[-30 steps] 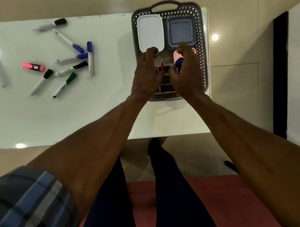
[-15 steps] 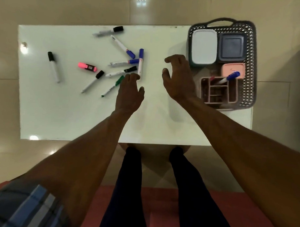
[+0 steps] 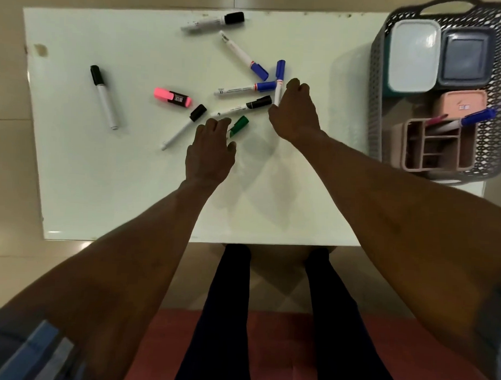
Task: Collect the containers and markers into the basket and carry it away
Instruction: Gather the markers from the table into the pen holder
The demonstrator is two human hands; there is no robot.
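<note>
A grey mesh basket (image 3: pixel 374 109) stands at the table's right end. It holds a white-lidded container (image 3: pixel 413 53), a grey container (image 3: pixel 465 58), a pink container (image 3: pixel 462 102) and a pink organiser (image 3: pixel 415 164) with a blue-capped marker (image 3: pixel 479 116) in it. Several markers lie loose on the white table (image 3: pixel 130 185). My left hand (image 3: pixel 211 151) lies over the green marker (image 3: pixel 240 123), fingertips on its barrel, thumb apart. My right hand (image 3: pixel 296 114) pinches the barrel of an upright-lying blue-capped marker (image 3: pixel 280 71).
Loose on the table are a pink highlighter (image 3: pixel 173 97), a black-capped marker at the left (image 3: pixel 103 96), another at the far edge (image 3: pixel 212 22), and several blue- and black-capped ones between my hands. My legs and a red mat are below the near edge.
Both hands left the basket and moved left over the table to the marker cluster. My view swung left, so the basket now sits at the right edge.
</note>
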